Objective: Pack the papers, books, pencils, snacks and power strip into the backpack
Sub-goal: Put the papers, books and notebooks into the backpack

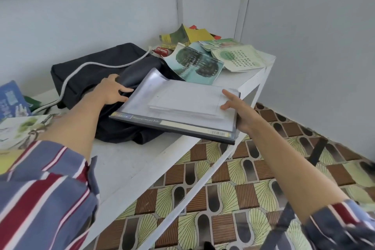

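Left hand clutches the soft black backpack fabric — right hand grasps the glossy, flat file holding white papers, its rounded corner lying across the backpack's right side.

Soft, even daylight from a source outside the frame; the scene is bright, with pale, flat walls and no hard shadows. A faint shadow lies under the folder on the backpack; its clear cover carries a mild sheen. Wide-angle distortion bows the table edge and wall post. The right sleeve is blurred; printed text is soft.
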